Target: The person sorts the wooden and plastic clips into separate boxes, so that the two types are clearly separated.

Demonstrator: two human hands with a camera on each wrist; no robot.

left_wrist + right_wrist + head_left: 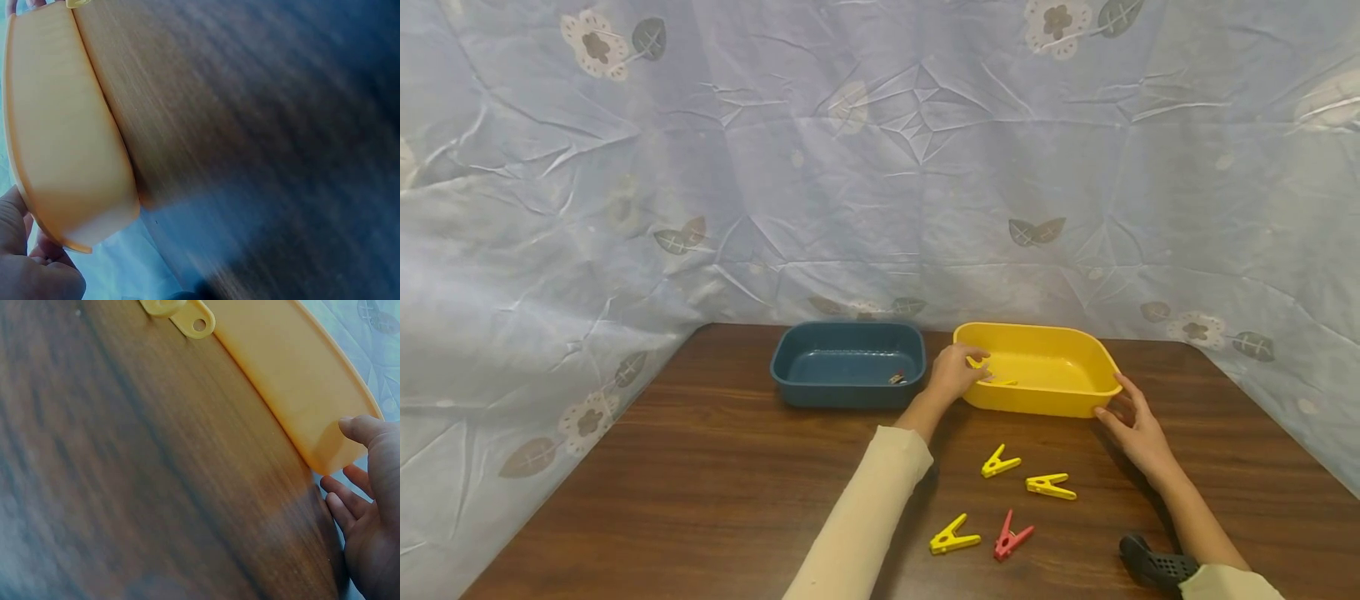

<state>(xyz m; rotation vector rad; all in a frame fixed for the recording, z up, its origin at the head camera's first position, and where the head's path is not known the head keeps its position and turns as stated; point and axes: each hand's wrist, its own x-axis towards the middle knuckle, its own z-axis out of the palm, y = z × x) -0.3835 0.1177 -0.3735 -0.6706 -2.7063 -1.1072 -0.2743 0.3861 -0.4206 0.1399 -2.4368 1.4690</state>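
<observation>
A yellow plastic basin [1037, 402] stands at the back of the table. My left hand [957, 372] grips its left end, with fingers over the rim. Bright yellow bits [1004, 382] show inside the basin near those fingers, partly hidden by them. At the opposite end, my right hand [1138, 429] holds the right front corner, the thumb [359, 428] against the outer wall. In the left wrist view, the left hand [37, 265] is around the basin's corner.
Left of it stands a blue basin [850, 397] with a small object [897, 378] inside. In front lie yellow clips [1000, 462], [1051, 486], [953, 536] and a red clip [1012, 536]. A black perforated object [1157, 567] is beside the right forearm. A patterned curtain [865, 167] hangs behind.
</observation>
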